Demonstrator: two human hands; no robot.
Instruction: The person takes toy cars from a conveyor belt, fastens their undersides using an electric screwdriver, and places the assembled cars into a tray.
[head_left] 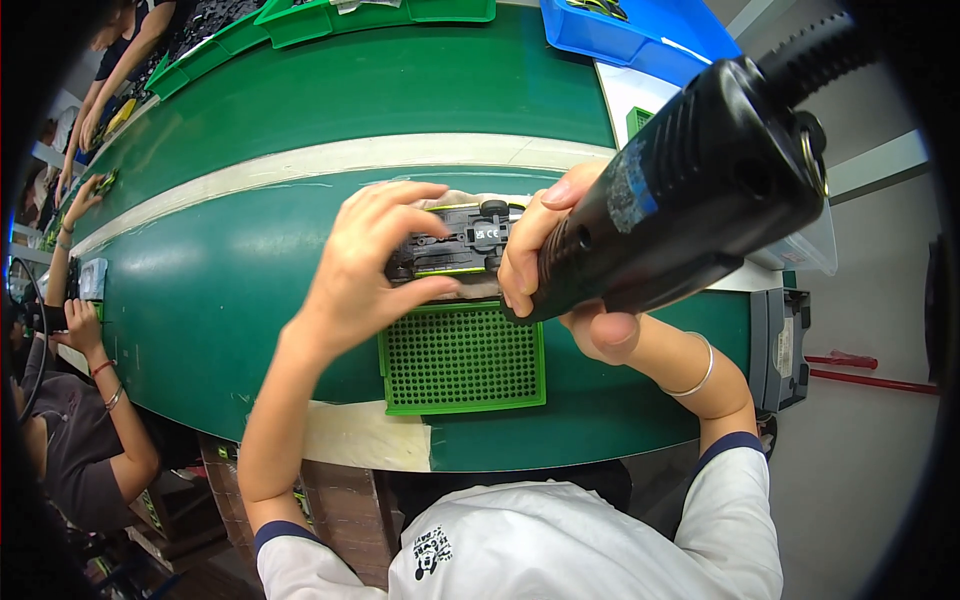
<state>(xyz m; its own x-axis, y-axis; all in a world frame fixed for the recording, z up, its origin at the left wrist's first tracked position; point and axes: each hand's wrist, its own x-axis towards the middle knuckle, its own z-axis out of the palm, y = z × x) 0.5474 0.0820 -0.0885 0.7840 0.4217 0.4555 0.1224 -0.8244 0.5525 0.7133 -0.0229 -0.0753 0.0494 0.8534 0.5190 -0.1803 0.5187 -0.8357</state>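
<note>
A toy car (462, 240) lies wheels up on a pale cloth (480, 290), its black underside and a strip of yellow-green body showing. My left hand (375, 245) is at the car's left end, thumb on the near side and fingers on the far side, spread apart. One fingertip is over the chassis; whether it presses there I cannot tell. My right hand (540, 235) is wrapped round a large black corded power screwdriver (680, 190), which slants over the car's right end. The screwdriver's tip is hidden.
Just nearer than the car sits a green tray with a perforated grid (465, 362). Green bins (380, 12) and a blue bin (640, 45) stand at the far side. A grey case (780, 345) is at the right edge. Co-workers' arms (85, 335) reach in from the left.
</note>
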